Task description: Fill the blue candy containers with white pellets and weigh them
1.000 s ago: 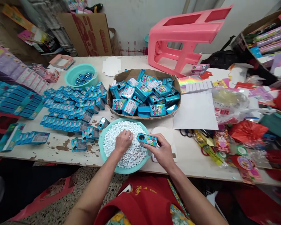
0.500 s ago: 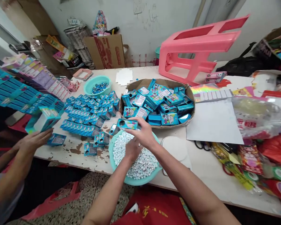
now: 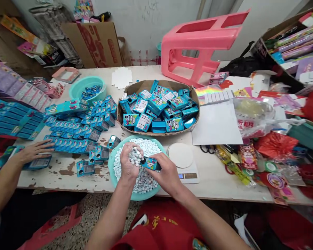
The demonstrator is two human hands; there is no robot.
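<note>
White candies [image 3: 134,155] fill the cupped palm of my left hand [image 3: 129,165], held above a turquoise basin [image 3: 111,166] of the same small pieces. My right hand [image 3: 167,171] grips a small blue box [image 3: 149,163], its dark round opening turned to the candies at my left fingers. Behind the basin, a cardboard tray [image 3: 159,134] is heaped with more blue boxes. Rows of blue boxes [image 3: 70,144] stand to the left, and one lone box [image 3: 113,141] lies by the basin's rim.
A white scale [image 3: 181,156] sits right of the basin. Farther right are white card [image 3: 216,123], scissors [image 3: 207,148] and plastic bags. A pink stool [image 3: 198,41] lies behind. At left, another person's hand [image 3: 36,151] touches the table near the boxes.
My left hand has come up out of the candies with a handful. My right hand has lowered and tilted the box toward it. The view has shifted right, and the scale display now shows.
</note>
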